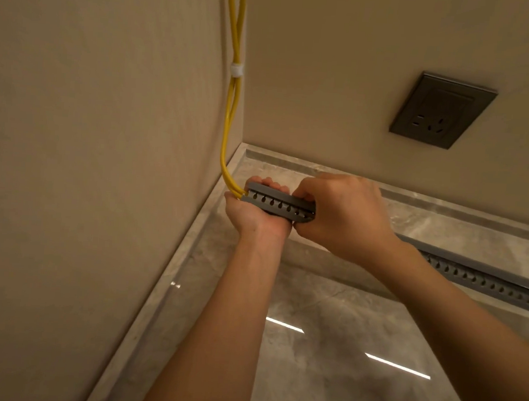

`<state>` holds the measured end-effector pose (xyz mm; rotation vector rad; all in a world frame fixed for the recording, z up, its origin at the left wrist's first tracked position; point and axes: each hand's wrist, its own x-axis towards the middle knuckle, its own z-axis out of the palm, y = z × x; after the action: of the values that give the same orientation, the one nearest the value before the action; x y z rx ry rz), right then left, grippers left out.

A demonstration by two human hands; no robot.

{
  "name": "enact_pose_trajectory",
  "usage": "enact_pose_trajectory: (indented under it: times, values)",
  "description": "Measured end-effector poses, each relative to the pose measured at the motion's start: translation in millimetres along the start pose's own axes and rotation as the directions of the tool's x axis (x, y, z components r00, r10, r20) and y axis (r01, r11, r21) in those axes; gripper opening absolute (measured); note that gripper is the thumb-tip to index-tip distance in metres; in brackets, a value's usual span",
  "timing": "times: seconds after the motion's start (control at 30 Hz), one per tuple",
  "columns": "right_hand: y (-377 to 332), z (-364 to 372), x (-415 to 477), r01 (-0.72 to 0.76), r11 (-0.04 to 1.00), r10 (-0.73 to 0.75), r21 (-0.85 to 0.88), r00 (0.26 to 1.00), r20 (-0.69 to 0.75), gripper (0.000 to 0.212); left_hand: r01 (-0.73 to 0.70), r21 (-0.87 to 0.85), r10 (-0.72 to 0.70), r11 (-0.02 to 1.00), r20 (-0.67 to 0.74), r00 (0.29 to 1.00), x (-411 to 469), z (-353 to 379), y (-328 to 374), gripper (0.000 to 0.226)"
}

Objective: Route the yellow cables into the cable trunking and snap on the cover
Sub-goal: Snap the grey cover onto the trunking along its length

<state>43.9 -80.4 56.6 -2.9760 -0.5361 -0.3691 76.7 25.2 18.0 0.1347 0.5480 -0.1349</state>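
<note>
Head view: looks down into a room corner; the wall socket is my marker.
Yellow cables: they hang down the wall well left of the socket, bound by a white tie, then curve into the end of the trunking.
Trunking: grey slotted plastic. Its end is below and left of the socket, and the rest runs along the stone ledge toward the socket's lower right.
Cover: a flat grey strip seems to sit on the held end. I cannot tell whether it is clicked home.
Left hand: wrapped round the trunking's end from beneath, right at the cable entry, farthest from the socket.
Right hand: clenched over the trunking just beside the left, on the socket side.
Handling: light and springy, I'd judge. The slotted walls look flexible, and the cables look pliant but likely to spring back out.
Where to hold: on the solid top and base edges, squeezing near the cable entry, not on the thin slotted fingers.
</note>
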Motion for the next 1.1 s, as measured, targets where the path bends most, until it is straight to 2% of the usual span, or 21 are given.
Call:
enact_pose_trajectory:
  times: [0.13,0.23,0.37,0.63,0.8,0.93,1.1]
  values:
    - [0.2,0.6,0.3,0.009,1.000,-0.009,0.009,1.000,0.008,0.014,0.025,-0.006,-0.026,1.000,-0.090,0.996,-1.4,0.2,1.2,0.057]
    - [-0.6,0.5,-0.4,0.007,1.000,-0.008,0.029,1.000,0.029,0.016,0.030,-0.033,-0.034,0.999,-0.137,0.990,-4.1,-0.1,1.4,0.062]
    - [-0.1,-4.9,-0.5,-0.017,0.996,0.012,0.088,0.999,0.052,0.022,0.084,-0.117,-0.100,0.990,-0.136,0.986,-4.8,-1.3,5.6,0.072]
    - [-2.4,-9.6,-1.3,-0.026,0.995,0.020,0.099,0.998,0.057,0.022,0.092,-0.056,-0.098,0.994,-0.137,0.986,-8.5,2.4,7.9,0.068]
    - [-3.7,-8.2,-1.0,-0.024,0.996,0.019,0.084,0.998,0.056,0.019,0.070,-0.041,-0.076,0.997,-0.186,0.980,-10.6,4.6,8.8,0.052]
    - [-5.9,-6.9,-2.6,-0.020,0.995,0.013,0.096,0.998,0.066,0.018,0.064,-0.069,-0.076,0.996,-0.180,0.981,-9.9,2.2,10.6,0.049]
    - [-8.4,-5.8,-3.8,0.001,0.999,-0.004,0.049,0.998,0.059,0.014,0.083,-0.121,-0.098,0.989,-0.126,0.987,-5.4,-3.0,11.2,0.066]
